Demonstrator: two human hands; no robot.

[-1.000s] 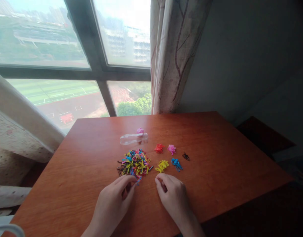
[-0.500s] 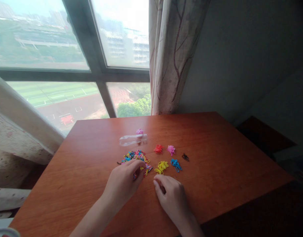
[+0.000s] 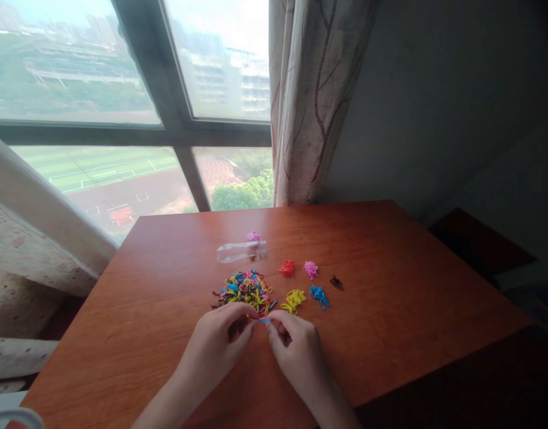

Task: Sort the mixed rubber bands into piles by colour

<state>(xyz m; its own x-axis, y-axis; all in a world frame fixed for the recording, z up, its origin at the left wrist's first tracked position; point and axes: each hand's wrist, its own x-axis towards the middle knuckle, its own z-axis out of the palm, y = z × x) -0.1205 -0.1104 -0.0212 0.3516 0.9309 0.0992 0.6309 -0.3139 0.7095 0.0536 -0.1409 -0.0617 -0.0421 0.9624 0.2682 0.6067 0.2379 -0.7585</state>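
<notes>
Blue elastic band (image 3: pixel 265 320), one, stretched between the two hands: the left hand (image 3: pixel 217 336) has thumb and forefinger pinched on its left end, the right hand (image 3: pixel 299 345) likewise on its right end, remaining fingers of both curled under. Reddish strand at the left fingertips; whether held or part of the heap behind, cannot tell. Mixed heap of bands (image 3: pixel 243 290), in yellow, black, blue, red and pink, just beyond the left hand, its near edge partly covered by that hand. Yellow bands (image 3: pixel 294 301), small loose pile, just beyond the right fingertips. Blue bands (image 3: pixel 319 297), small pile, beyond the right hand and a little to its right. Red bands (image 3: pixel 288 268), tight cluster, past the yellow pile as seen from the right hand. Pink bands (image 3: pixel 310 270), like cluster, to the right of the red and farther from the right hand than the blue pile. Black bands (image 3: pixel 336 283), few, farthest right of the right hand. Clear bottle (image 3: pixel 233 253), on its side, beyond the heap from the left hand, neck to the right. Pink object (image 3: pixel 253 236), small, directly behind the bottle's neck. Reddish-brown wooden desk (image 3: pixel 403 286), under all.
</notes>
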